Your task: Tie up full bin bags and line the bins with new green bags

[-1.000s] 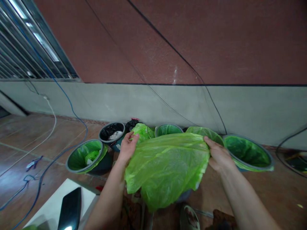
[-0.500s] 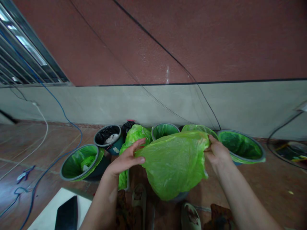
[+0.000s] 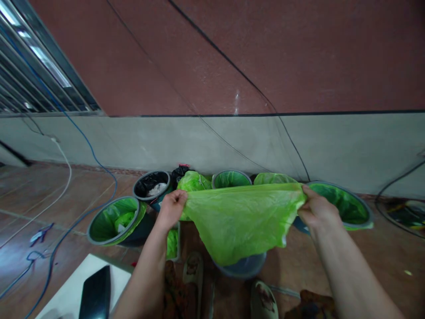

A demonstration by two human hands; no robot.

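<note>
A green plastic bag (image 3: 245,221) is stretched sideways between my two hands, its top edge pulled nearly straight. My left hand (image 3: 172,208) pinches the left corner with closed fingers. The right corner is gripped by my right hand (image 3: 317,208). Below the bag a grey-blue bin (image 3: 244,266) stands on the floor, between my sandals; the bag hangs in front of its upper part and hides most of it.
Green-lined bins (image 3: 114,219) stand left, behind the bag and right (image 3: 338,206). A black-lined bin (image 3: 152,186) holds white waste. A phone (image 3: 95,292) lies on a white surface (image 3: 66,290). A blue cable (image 3: 71,228) crosses the floor; scissors-like tool (image 3: 41,235) lies nearby.
My left hand has gone from open fingers beside the bag to pinching its corner. The bag's top edge has been drawn taut, and more of the bin below shows.
</note>
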